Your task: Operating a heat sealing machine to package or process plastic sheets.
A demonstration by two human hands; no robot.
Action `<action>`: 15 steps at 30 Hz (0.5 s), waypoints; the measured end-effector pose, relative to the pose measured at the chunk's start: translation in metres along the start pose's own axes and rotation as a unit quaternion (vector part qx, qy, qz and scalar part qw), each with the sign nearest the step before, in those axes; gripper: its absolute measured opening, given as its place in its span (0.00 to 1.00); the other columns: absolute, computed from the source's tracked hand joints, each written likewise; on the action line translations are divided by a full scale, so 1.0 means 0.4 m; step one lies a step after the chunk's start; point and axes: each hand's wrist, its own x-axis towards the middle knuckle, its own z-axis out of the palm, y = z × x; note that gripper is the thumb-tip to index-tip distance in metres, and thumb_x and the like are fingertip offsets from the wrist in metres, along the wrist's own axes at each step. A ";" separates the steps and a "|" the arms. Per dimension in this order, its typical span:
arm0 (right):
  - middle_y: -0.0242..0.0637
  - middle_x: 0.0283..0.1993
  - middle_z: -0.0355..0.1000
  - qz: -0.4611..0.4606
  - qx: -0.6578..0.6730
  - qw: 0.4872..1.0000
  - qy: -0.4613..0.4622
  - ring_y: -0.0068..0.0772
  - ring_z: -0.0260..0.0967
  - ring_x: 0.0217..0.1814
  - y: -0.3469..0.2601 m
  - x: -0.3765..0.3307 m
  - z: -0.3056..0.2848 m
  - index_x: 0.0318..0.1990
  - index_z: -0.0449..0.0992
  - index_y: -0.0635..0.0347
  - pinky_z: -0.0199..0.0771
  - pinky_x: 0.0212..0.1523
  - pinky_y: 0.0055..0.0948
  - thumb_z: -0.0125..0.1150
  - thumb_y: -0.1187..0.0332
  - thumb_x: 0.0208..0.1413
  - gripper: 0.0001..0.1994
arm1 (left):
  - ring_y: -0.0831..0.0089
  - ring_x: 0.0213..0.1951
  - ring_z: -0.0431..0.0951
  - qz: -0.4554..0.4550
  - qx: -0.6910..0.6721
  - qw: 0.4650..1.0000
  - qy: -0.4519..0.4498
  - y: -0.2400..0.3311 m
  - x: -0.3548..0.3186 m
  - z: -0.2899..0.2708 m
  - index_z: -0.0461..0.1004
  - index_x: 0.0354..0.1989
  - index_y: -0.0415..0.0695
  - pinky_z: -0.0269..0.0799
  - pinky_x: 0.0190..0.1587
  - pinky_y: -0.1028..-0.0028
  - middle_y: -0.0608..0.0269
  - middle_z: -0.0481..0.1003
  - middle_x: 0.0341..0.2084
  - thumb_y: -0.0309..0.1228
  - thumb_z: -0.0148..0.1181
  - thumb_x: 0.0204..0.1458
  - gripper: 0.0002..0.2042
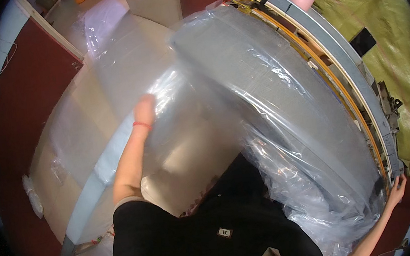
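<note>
Head view. Clear plastic film (319, 221), one sheet or several (cannot tell which): spread over a long grey table (255, 37), crumpled along the near side beside a black shirt (177, 241), with more sheeting off to the left. Left hand (144, 108): left of centre, on or just above the film, with a red band (143, 125) at the wrist; grip blurred, clenched or released (cannot tell). Right hand (396, 192): well apart from the left, at lower right, beside the near end of a pale rail (339, 46); fingers partly extended, grip on rail, film or nothing (cannot tell). Along the rail: an orange strip (319, 61), on the side toward the film. Beyond the rail: a pink bottle (304, 0) with a dark band, a black phone-like slab (363, 41) (screen dark), and a yellow-green tarp (387, 4). At left: a pale blue strip (90, 200), slanting past the left forearm; a small bundle of clear plastic (33, 196), near a dark red wall (18, 107).
</note>
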 end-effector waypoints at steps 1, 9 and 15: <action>0.45 0.43 0.67 -0.039 0.015 0.999 -0.002 0.37 0.64 0.46 -0.033 0.016 0.009 0.44 0.65 0.66 0.60 0.47 0.28 0.49 0.66 0.54 0.14 | 0.56 0.30 0.71 -0.031 -0.028 0.998 0.044 -0.052 -0.039 -0.017 0.68 0.26 0.41 0.68 0.32 0.65 0.55 0.70 0.28 0.23 0.49 0.41 0.04; 0.36 0.34 0.67 -0.171 0.246 0.949 -0.101 0.23 0.64 0.37 -0.759 0.081 0.069 0.35 0.68 0.65 0.62 0.38 0.20 0.52 0.72 0.50 0.06 | 0.75 0.35 0.69 -0.230 -0.414 0.795 0.379 -0.133 -0.124 -0.409 0.66 0.31 0.41 0.62 0.41 0.76 0.65 0.67 0.30 0.22 0.46 0.49 0.03; 0.40 0.48 0.64 -0.431 0.508 0.699 -0.260 0.36 0.62 0.51 -1.328 -0.103 -0.028 0.46 0.67 0.59 0.61 0.50 0.31 0.64 0.68 0.35 0.25 | 0.71 0.31 0.69 0.161 -0.394 0.880 0.212 0.295 -0.108 -0.662 0.64 0.29 0.40 0.65 0.35 0.76 0.59 0.68 0.29 0.18 0.48 0.46 0.04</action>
